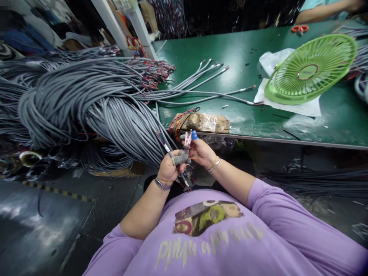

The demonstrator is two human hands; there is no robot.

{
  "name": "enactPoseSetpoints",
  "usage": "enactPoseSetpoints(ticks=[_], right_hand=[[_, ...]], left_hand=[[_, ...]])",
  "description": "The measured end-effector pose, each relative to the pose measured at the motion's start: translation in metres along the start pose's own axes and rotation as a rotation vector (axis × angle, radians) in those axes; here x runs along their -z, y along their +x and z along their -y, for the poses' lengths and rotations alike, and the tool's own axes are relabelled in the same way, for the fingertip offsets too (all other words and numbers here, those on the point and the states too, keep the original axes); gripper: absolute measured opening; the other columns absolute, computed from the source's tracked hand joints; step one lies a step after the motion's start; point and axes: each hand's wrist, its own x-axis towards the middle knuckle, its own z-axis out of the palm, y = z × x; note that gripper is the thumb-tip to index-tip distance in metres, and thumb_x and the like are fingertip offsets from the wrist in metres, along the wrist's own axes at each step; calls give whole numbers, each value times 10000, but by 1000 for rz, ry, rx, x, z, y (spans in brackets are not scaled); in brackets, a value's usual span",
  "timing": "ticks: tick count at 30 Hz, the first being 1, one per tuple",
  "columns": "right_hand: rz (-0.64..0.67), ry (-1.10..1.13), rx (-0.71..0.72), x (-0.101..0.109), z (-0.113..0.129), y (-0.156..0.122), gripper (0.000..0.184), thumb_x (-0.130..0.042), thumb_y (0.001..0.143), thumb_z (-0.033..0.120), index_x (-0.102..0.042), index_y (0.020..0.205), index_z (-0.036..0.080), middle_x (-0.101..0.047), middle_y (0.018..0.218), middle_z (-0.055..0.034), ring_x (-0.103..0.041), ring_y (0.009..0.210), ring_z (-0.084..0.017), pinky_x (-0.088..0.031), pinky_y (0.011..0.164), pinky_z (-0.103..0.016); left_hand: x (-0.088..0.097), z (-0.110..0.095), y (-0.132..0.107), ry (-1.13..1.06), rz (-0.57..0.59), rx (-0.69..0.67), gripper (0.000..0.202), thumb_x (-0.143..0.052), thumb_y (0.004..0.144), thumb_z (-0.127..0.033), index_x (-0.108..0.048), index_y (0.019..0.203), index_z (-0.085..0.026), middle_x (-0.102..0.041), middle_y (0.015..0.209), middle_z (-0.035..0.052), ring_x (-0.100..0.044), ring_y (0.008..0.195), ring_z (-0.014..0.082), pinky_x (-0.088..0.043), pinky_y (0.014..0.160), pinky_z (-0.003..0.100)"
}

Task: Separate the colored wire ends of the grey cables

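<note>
My left hand (pixel 168 166) is closed around the end of a grey cable (pixel 180 158), with thin coloured wires sticking out of the cut end. My right hand (pixel 201 151) pinches a small pink tool (pixel 188 138) against those wires; a blue cap covers one fingertip (pixel 194 135). Both hands meet just below the near edge of the green table (pixel 330 126). A big bundle of grey cables (pixel 94 99) lies to my left and runs down toward my left hand.
A green fan grille (pixel 312 69) rests on white paper at the right of the table. Loose grey cables (pixel 207 82) lie across its middle. A taped wooden block (pixel 205 122) sits on the near edge. Orange scissors (pixel 299 28) and another person's arm (pixel 319 13) are at the far side.
</note>
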Motion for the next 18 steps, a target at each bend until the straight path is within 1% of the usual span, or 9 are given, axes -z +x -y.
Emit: enactPoseSetpoints(ticks=[3, 9, 12, 18], right_hand=[[6, 8, 10, 1, -1, 1, 507, -627, 782, 674, -644, 802, 169, -569, 657, 12, -442, 536, -84, -398, 503, -212], [56, 30, 26, 5, -3, 3, 482, -650, 785, 647, -671, 841, 168, -548, 644, 22, -431, 531, -78, -404, 503, -206], [47, 28, 10, 3, -1, 1, 484, -641, 793, 645, -670, 829, 163, -550, 643, 19, -426, 522, -77, -400, 498, -208], [21, 40, -22, -3, 2, -4, 513, -613, 783, 689, -648, 786, 176, -556, 642, 14, -442, 534, -91, -439, 525, -223]], left_hand=[[1, 1, 0, -7, 7, 1, 324, -756, 667, -417, -585, 598, -150, -477, 368, -31, -359, 307, 56, -234, 360, 199], [-1, -1, 0, -24, 2, -11, 336, -756, 666, -414, -558, 584, -155, -465, 363, -37, -356, 305, 56, -240, 350, 196], [-1, -1, 0, 1, 14, -1, 335, -750, 674, -415, -568, 585, -148, -471, 366, -32, -357, 309, 53, -241, 353, 194], [-3, -2, 3, 26, 20, 16, 334, -754, 659, -426, -581, 586, -149, -479, 365, -29, -355, 309, 53, -243, 359, 194]])
